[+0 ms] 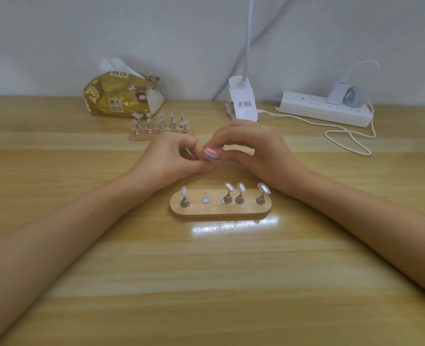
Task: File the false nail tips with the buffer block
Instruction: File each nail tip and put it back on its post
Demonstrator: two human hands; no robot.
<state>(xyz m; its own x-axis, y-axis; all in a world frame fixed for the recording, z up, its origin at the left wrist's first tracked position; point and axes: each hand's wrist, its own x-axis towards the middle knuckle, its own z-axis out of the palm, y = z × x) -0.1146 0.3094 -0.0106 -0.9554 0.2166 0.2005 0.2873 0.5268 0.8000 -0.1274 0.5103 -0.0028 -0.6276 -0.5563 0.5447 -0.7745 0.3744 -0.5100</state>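
Note:
A small pink and purple buffer block (pixel 212 154) is held above the table between both hands. My right hand (pixel 254 152) pinches its right end with thumb and fingers. My left hand (pixel 174 158) has its fingers pinched together against the block's left end, around a nail tip stand that is almost wholly hidden. Just in front lies an oval wooden base (pixel 221 211). It carries several clear false nail tips (pixel 241 188) on metal stands, and one round white spot (pixel 205 201) is bare.
A second wooden base (pixel 160 134) with several nail tips stands behind my hands. Further back are a gold tissue pack (pixel 121 96), a white clip lamp (pixel 242 101) and a white power strip (pixel 326 108). The strip's cable (pixel 351 138) loops across the table.

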